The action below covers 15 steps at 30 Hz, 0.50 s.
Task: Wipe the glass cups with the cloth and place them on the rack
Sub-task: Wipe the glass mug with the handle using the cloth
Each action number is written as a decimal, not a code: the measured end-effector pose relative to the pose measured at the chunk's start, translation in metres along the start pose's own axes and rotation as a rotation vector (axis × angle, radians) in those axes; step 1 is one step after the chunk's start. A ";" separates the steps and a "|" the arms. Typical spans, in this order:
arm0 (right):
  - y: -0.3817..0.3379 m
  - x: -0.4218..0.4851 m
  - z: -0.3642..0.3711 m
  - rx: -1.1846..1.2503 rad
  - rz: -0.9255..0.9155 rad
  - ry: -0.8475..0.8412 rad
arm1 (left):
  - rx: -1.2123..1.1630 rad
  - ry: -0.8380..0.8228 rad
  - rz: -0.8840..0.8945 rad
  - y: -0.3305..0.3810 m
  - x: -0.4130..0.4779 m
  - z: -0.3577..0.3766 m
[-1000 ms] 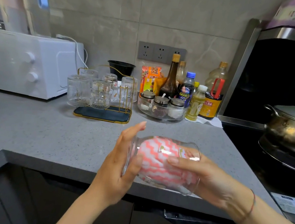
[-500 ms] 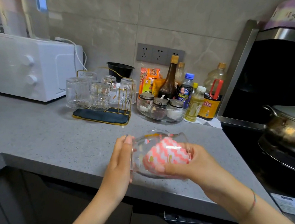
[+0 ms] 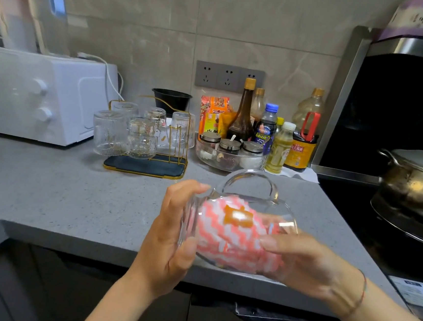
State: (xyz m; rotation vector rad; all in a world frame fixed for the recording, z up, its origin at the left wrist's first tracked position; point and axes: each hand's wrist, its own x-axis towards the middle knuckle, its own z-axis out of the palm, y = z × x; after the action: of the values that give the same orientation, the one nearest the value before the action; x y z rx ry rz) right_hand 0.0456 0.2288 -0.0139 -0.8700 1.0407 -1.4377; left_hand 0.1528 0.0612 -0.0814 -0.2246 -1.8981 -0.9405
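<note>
Head view: the glass cup (image 3: 286,218) lay on its side over the desk (image 3: 61,198) edge, long axis left-right. The left hand (image 3: 172,241) cupped its base. The right hand (image 3: 306,261) gripped the cloth (image 3: 224,238) bunched inside it. The rack (image 3: 148,167) stood ahead-left, nearer the left hand. Since 1 second earlier the cup had rolled handle-up.

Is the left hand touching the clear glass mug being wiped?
Touching. Head view: the left hand cups the clear glass mug at its base, fingertips and thumb against it.
</note>
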 end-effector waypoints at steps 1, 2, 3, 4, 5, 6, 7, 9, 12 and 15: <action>-0.002 0.001 0.002 -0.016 -0.020 0.004 | -0.026 -0.006 -0.024 0.000 0.000 0.000; -0.004 0.001 0.005 -0.037 -0.036 0.028 | -0.068 -0.017 -0.081 0.001 0.000 -0.001; -0.005 0.002 0.007 -0.066 -0.041 0.074 | -0.101 -0.020 -0.145 -0.001 0.001 -0.001; -0.006 0.003 0.007 -0.093 -0.037 0.130 | -0.125 -0.026 -0.201 -0.001 0.002 -0.001; -0.006 0.004 0.005 -0.125 -0.031 0.174 | -0.141 -0.036 -0.243 0.000 0.002 -0.003; -0.007 0.004 0.005 -0.175 -0.024 0.191 | -0.159 -0.054 -0.283 0.000 0.002 -0.003; -0.008 0.004 0.005 -0.239 -0.019 0.188 | -0.184 -0.087 -0.330 0.003 0.001 -0.005; -0.011 0.003 0.006 -0.347 -0.003 0.183 | -0.235 -0.181 -0.429 0.003 -0.002 -0.005; -0.018 0.001 0.004 -0.453 0.024 0.233 | -0.215 -0.201 -0.536 -0.010 0.005 -0.009; -0.028 0.000 0.000 -0.600 0.088 0.253 | -0.436 -0.384 -0.803 -0.015 0.007 -0.023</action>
State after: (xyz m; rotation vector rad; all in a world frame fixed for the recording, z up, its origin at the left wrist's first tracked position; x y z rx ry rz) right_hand 0.0360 0.2289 0.0122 -1.0594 1.7313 -1.1910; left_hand 0.1567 0.0335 -0.0779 0.1376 -2.1393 -1.9713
